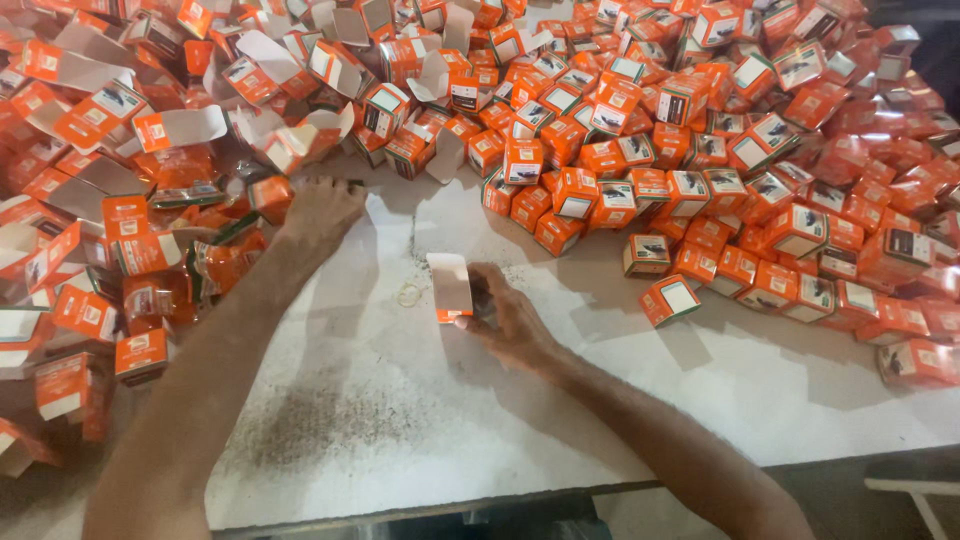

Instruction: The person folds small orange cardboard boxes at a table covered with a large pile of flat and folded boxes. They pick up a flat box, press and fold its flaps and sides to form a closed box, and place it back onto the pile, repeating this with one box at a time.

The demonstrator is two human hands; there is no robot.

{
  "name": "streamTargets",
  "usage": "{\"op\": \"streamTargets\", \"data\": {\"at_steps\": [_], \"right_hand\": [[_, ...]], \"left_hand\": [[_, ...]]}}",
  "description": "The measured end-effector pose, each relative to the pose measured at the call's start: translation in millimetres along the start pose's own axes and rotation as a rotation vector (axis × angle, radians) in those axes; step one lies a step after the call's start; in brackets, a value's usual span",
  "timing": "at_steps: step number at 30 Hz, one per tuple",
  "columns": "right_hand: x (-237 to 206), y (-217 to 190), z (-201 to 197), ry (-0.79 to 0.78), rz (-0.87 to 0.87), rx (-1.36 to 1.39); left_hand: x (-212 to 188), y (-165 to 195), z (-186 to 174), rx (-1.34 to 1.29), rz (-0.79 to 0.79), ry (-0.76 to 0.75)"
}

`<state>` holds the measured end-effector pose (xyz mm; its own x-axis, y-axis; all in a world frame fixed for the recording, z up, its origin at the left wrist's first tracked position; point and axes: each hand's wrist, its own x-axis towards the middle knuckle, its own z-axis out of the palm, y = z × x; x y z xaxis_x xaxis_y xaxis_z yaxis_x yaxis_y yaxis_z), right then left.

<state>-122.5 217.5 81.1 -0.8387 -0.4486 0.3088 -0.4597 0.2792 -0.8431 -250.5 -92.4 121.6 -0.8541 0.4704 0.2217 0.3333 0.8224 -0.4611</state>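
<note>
On the white table (420, 420), the right hand (510, 318) grasps a small orange carton (452, 288) with its pale flap standing upright; the fingers wrap around the carton's right side, and its base rests against the tabletop. Just left of that carton lies a thin rubber band (409, 294), apart from it. Farther left and above the carton, the left hand (320, 208) reaches to the edge of a heap of flattened orange cartons (130, 180), fingers curled down onto it near a small dark strip; whether it grips anything there I cannot tell. To the upper right of the held carton spreads a big pile of folded orange boxes (700, 130), and one lone box (670, 299) sits to its right, well apart from the hand.
</note>
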Motion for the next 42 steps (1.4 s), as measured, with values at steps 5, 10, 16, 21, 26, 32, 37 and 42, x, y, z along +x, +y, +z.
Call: {"op": "streamTargets", "data": {"at_steps": [5, 10, 16, 21, 26, 32, 37, 42], "right_hand": [[-1, -9, -8, 0.007, -0.043, -0.124], [-4, -8, -7, -0.003, 0.069, -0.100], [-3, -9, -4, -0.059, 0.064, -0.035], [-3, -17, -3, -0.073, 0.072, -0.093], [-5, -17, 1, -0.059, 0.163, 0.073], [-6, -12, 1, -0.028, 0.036, -0.113], [-4, -11, -1, -0.054, -0.078, -0.101], [-7, -15, 1, -0.008, -0.155, -0.209]], "left_hand": [[-23, 33, -17, -0.458, 0.016, 0.201], [-92, 109, -69, -0.988, -0.198, 0.650], [-111, 147, -94, -0.652, 0.253, 0.870], [-100, 144, -94, -0.784, 0.107, 0.666], [-111, 153, -94, -0.848, 0.082, 0.563], [-105, 150, -82, -0.892, 0.043, 0.565], [-97, 163, -82, -0.904, -0.274, 0.526], [-82, 160, -72, -1.529, -0.574, 0.180]]}}
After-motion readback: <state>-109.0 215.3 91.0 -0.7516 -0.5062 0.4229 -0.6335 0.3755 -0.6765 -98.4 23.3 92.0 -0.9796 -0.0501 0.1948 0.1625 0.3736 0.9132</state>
